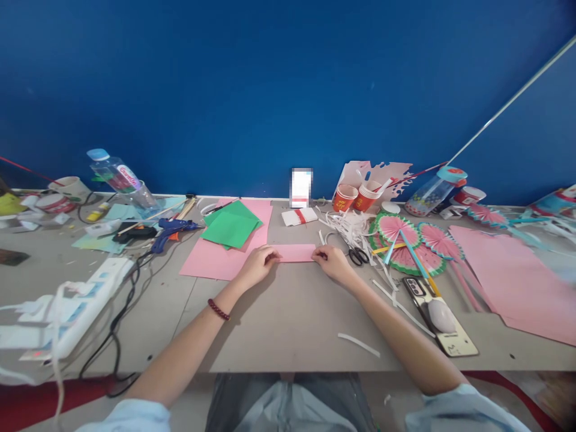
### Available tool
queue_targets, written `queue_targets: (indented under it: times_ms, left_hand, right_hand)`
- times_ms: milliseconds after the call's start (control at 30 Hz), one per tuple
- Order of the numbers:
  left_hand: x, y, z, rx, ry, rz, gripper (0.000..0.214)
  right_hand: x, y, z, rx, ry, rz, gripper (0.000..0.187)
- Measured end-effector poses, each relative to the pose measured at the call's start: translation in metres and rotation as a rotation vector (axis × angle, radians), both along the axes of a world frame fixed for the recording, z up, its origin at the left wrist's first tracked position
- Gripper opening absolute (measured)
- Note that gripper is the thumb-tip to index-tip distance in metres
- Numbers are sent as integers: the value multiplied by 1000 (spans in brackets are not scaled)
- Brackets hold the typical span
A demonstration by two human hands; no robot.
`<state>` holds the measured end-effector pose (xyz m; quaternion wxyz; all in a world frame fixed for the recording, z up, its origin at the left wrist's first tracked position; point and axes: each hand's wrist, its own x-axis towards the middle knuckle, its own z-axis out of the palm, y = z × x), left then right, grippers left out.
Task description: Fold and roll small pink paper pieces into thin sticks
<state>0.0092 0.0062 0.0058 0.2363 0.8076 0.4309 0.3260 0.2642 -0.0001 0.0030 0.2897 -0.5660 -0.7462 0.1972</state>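
A narrow pink paper strip stretches sideways between my two hands, just above or on the grey table. My left hand pinches its left end, and my right hand grips the right end with curled fingers. Behind my left hand lie green paper squares on a larger pink sheet. Black-handled scissors rest just right of my right hand, beside a heap of white paper scraps. The fingertips under the strip are partly hidden.
Folded watermelon paper fans, a phone and pink sheets lie to the right. Red paper cups stand at the back. On the left are a blue glue gun, a power strip with cables, and a tilted bottle.
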Motion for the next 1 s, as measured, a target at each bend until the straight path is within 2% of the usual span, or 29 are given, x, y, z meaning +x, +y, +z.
queue_targets:
  times_ms: [267, 467, 733, 1000]
  left_hand:
    - [0, 4, -6, -6, -39, 37, 17]
    - [-2, 8, -6, -109, -55, 46, 18]
    - [-7, 10, 3, -154, -64, -34, 20]
    - [-10, 9, 4, -192, -67, -68, 17]
  right_hand:
    - [1, 1, 1, -13, 42, -17, 12]
    - [-1, -1, 4, -63, 49, -52, 12]
    - [-3, -1, 6, -83, 46, -66, 12]
    - [-2, -1, 5, -77, 41, -62, 11]
